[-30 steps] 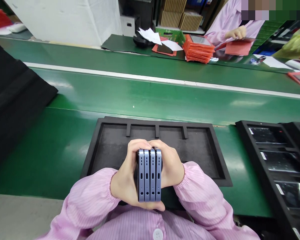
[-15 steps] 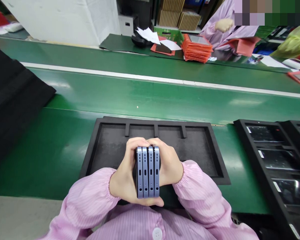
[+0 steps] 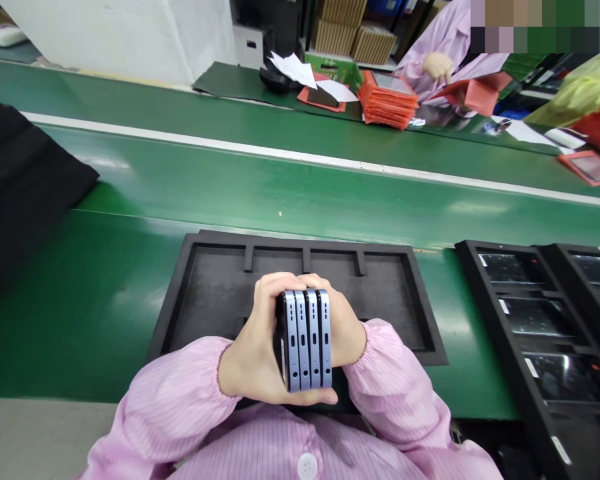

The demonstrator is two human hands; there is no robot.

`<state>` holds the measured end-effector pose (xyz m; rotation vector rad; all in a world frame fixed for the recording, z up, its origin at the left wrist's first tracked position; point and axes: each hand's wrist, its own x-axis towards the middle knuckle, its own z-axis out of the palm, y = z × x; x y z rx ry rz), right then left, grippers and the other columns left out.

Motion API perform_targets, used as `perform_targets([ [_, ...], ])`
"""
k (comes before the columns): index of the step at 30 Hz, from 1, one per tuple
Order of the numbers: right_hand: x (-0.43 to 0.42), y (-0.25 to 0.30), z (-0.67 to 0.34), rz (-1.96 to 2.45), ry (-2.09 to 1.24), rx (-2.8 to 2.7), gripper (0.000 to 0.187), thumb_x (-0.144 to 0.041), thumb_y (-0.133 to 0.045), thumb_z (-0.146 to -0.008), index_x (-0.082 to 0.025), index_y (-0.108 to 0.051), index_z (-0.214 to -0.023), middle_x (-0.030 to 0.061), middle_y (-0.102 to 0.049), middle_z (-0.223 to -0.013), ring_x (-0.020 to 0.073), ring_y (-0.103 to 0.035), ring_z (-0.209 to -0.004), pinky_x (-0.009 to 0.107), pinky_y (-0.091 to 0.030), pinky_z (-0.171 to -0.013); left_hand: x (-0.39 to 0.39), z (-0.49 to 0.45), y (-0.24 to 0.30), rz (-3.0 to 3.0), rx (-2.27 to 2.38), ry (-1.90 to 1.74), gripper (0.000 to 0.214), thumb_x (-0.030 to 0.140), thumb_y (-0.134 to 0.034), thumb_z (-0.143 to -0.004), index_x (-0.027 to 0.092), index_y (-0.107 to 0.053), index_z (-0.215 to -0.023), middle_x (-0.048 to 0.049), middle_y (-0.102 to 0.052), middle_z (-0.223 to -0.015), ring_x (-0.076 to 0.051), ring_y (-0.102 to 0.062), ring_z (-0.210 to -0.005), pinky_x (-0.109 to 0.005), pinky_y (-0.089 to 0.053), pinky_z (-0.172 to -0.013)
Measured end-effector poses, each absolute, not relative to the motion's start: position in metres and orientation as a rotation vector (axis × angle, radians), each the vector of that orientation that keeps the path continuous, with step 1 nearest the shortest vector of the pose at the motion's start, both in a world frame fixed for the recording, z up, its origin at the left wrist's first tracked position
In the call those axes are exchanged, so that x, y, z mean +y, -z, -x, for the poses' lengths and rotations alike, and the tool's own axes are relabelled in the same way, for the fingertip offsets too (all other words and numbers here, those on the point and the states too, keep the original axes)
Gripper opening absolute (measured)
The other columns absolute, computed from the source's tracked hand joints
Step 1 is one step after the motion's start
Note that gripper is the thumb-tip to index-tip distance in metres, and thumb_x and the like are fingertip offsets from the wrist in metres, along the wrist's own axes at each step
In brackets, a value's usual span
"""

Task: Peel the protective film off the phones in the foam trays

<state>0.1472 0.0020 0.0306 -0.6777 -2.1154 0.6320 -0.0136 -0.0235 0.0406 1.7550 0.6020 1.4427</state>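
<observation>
Between my hands I hold several light-blue smartphones (image 3: pixel 309 340), pressed side by side and standing on edge. Their bottom ends, with charging ports and speaker slots, face me. My left hand (image 3: pixel 255 357) wraps round the stack from the left, its thumb running along the lower edge. From the right, my right hand (image 3: pixel 347 327) closes on the far side of the same stack; some of its fingers are hidden behind the phones. Beneath and beyond the hands lies a black foam tray (image 3: pixel 300 237) with short dividers along its far side.
On the right stand black trays (image 3: pixel 485 320) with dark-screened phones in their slots. A black sheet (image 3: pixel 25 180) slopes in at left. Across the green bench (image 3: pixel 280 187) are a stack of orange pouches (image 3: pixel 387 100), papers (image 3: pixel 294 70) and a co-worker's hand (image 3: pixel 437 67).
The phone stack has turned slightly and shifted a little right in view, showing more of the leftmost phone's dark face. The co-worker's hand across the bench has lowered toward an orange pouch.
</observation>
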Motion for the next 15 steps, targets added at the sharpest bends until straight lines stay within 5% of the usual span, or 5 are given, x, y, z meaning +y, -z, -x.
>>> perform_targets([
  [15,0.0020,-0.0310,-0.1472,0.668,-0.644,-2.097,0.063,-0.063,-0.060,-0.083,-0.019,-0.041,-0.124,0.0086,-0.063,-0.102,0.0218,-0.068,-0.086,0.034,-0.058,-0.067,-0.0262,0.0117,-0.0403,-1.761,0.625,-1.450,0.084,0.058,-0.087,-0.072,0.025,-0.038,-0.132,-0.0103,-0.041,-0.118,-0.030,-0.053,-0.109,-0.049,-0.051,-0.093],
])
